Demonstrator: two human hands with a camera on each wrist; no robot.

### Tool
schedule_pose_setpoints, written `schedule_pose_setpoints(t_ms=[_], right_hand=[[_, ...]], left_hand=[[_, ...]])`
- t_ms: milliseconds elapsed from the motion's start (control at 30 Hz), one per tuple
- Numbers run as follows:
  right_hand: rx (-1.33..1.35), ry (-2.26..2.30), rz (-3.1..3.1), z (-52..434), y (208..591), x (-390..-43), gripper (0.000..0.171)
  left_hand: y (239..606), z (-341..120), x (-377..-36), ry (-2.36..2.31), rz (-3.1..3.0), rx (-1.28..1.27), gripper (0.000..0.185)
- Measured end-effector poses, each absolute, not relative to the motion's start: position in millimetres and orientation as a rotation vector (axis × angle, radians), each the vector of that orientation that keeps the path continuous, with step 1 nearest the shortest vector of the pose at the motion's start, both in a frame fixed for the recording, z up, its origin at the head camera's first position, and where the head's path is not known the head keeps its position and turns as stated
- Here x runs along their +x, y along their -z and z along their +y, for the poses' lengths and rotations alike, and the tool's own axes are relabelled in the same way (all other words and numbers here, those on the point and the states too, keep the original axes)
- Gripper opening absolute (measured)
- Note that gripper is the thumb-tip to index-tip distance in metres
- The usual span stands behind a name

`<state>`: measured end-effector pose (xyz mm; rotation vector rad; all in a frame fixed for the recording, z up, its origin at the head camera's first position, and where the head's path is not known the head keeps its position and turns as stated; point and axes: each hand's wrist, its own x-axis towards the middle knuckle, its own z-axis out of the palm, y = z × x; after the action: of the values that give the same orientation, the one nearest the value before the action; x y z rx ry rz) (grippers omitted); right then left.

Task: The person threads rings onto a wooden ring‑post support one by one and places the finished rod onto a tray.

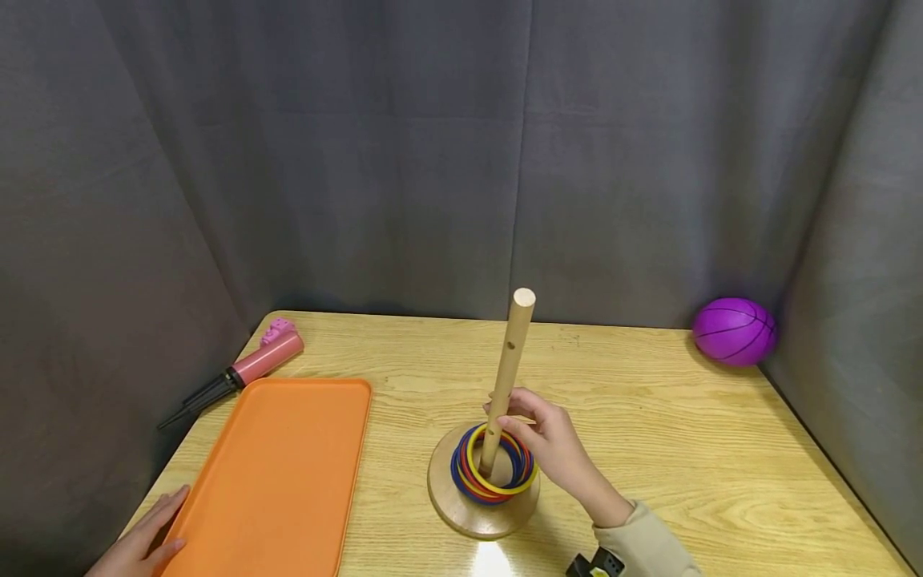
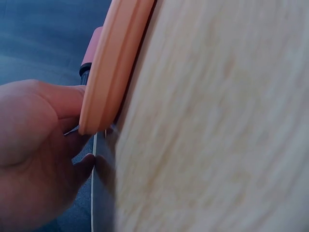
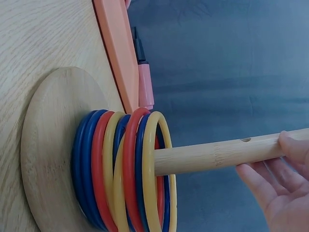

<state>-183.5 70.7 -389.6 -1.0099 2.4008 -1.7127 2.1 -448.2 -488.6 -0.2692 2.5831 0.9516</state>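
Note:
A wooden peg [image 1: 507, 377] stands upright on a round wooden base [image 1: 483, 517]. Several blue, red and yellow rings [image 1: 497, 473] are stacked around its foot, the top yellow one slightly tilted. My right hand [image 1: 530, 429] is beside the peg just above the rings. In the right wrist view the thumb of that hand [image 3: 292, 150] touches the peg [image 3: 212, 154], while the other fingers hang relaxed below it and hold nothing. My left hand [image 1: 147, 541] lies flat on the table at the near left corner of the orange tray [image 1: 277, 473], thumb against the tray's rim [image 2: 108, 63].
A pink hand pump [image 1: 252, 365] lies behind the tray at the table's far left corner. A purple ball [image 1: 734, 331] sits at the far right corner against the grey curtain. The wooden table [image 1: 649, 417] is enclosed by curtains on three sides.

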Motion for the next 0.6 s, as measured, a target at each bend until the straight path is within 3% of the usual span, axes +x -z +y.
schedule_pose_setpoints(t_ms=[100, 333, 600], right_hand=[[-1.003, 1.713, 2.408, 72, 390, -185, 0.025], [-0.958, 1.715, 2.476, 83, 384, -187, 0.022], [-0.985, 1.770, 2.512, 97, 381, -193, 0.022]], left_hand=[[488, -448, 3, -0.964, 2.555, -0.291, 0.096], [486, -446, 5, -1.048, 2.522, -0.189, 0.080], [482, -429, -1, -1.202, 2.422, -0.170, 0.083]])
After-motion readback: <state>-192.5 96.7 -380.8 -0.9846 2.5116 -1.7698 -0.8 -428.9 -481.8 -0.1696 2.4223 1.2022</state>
